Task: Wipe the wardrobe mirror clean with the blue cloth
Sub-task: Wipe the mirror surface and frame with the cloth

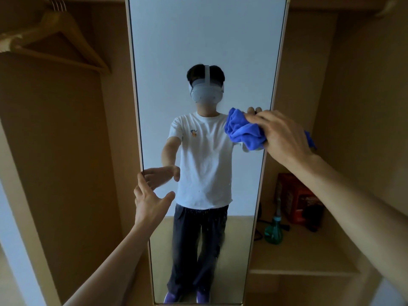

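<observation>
While the mirror (205, 40) stands upright, right hand (280, 133) clutches the blue cloth (242, 131), left hand (150, 199) splayed.

A bright blue cloth (245, 131) is gripped by the right hand (280, 138). Left of the grip, a white shirt (205, 155) with a small yellow-and-blue print, dark trousers (198, 239) and purple shoes (172, 297) are reflected in the cream-framed mirror (198, 40). Below the grip, a red box (298, 199) and a green bottle (273, 230) are set against the tan wardrobe (66, 151).

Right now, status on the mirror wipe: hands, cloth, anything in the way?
Right hand grips bunched blue cloth against mirror, right side, mid-height. Left hand open, touching mirror's left edge. Nothing in the way.
</observation>
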`<action>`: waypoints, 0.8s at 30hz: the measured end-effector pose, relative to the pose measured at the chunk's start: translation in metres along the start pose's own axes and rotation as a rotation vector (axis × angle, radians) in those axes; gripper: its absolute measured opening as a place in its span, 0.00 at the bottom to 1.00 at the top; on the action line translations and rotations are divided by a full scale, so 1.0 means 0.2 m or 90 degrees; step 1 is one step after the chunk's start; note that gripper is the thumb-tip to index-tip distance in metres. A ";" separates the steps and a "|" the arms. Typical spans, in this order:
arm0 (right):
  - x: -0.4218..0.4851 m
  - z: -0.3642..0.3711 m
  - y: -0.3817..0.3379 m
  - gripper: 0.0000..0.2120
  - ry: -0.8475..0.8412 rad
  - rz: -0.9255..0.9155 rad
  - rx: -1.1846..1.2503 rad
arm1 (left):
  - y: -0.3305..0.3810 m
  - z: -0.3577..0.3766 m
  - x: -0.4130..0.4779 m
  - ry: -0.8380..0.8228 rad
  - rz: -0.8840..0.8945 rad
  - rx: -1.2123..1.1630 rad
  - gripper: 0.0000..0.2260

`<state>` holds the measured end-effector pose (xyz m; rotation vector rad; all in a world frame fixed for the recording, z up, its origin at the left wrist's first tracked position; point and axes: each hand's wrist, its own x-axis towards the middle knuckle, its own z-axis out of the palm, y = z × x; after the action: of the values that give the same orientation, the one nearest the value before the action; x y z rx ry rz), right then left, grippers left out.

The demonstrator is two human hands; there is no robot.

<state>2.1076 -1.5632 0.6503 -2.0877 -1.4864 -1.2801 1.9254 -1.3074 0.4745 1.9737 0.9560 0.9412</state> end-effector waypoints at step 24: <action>-0.54 0.41 -0.20 0.21 0.046 0.282 0.196 | -0.07 -0.04 -0.01 -0.026 0.038 -0.022 0.47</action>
<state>2.1046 -1.5592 0.5095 -1.9900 -1.0310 -0.8868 1.9128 -1.3000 0.4661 1.9938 0.8564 0.9415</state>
